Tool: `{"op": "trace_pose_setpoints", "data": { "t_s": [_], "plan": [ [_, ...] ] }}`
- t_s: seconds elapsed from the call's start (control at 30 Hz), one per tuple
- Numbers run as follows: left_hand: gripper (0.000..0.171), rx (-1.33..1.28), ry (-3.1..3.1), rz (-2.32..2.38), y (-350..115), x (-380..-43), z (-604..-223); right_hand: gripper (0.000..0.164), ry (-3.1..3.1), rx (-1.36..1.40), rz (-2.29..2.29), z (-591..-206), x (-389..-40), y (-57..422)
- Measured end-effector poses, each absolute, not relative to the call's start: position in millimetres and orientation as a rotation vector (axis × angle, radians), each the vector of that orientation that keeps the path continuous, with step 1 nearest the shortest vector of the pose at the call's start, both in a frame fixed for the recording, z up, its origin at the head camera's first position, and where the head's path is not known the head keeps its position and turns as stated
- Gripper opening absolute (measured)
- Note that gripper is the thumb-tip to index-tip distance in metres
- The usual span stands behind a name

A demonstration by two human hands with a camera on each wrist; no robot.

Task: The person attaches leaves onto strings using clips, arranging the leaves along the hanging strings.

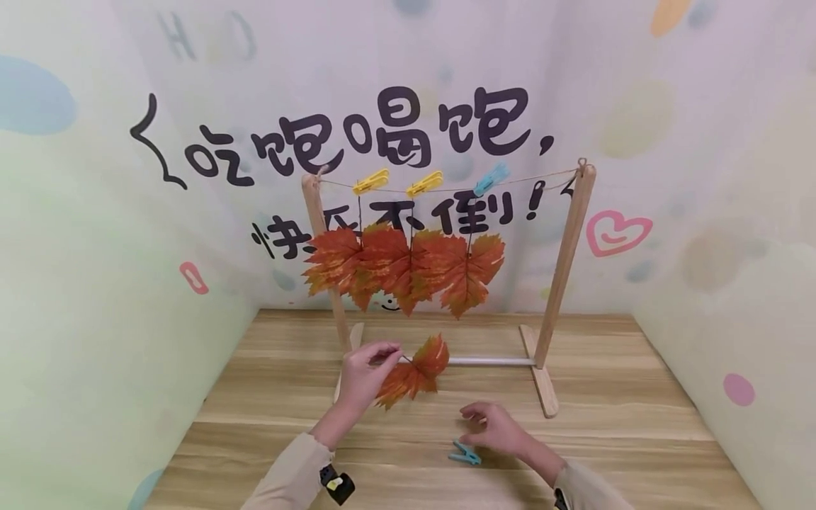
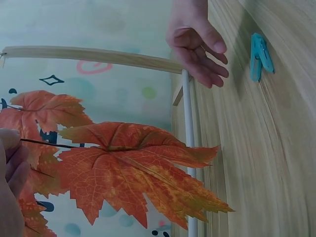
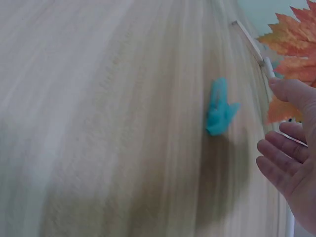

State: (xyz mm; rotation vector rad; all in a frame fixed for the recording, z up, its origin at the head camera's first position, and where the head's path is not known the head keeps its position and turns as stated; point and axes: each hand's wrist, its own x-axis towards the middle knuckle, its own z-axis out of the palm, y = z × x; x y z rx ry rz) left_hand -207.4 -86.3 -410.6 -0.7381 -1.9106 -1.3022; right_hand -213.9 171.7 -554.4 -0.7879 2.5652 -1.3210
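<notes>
My left hand pinches the dark stem of an orange-red artificial maple leaf between thumb and fingers, in front of the wooden rack. In the left wrist view the leaf spreads out to the right of the fingertips. Over the table, my right hand has loosely bent fingers and holds nothing. Just below it a blue clothespin lies on the tabletop; the right wrist view shows this clothespin apart from the fingers.
Behind my hands stands a wooden rack with a white crossbar. Along its string, two yellow clothespins and a blue clothespin hold three hanging leaves. Printed fabric walls enclose the wooden table.
</notes>
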Motion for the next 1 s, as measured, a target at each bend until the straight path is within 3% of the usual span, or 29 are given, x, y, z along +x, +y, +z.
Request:
{"op": "trace_pose_setpoints", "data": {
  "t_s": [0.37,1.0],
  "plan": [
    [0.017,-0.725,-1.891,-1.324,-87,-208,-415,0.045,2.585,-0.856,-1.288,-569,-201,158],
    [0.017,-0.744,-1.884,-1.301,-86,-207,-415,0.021,2.601,-0.897,-1.211,-575,-199,152]
  ]
}}
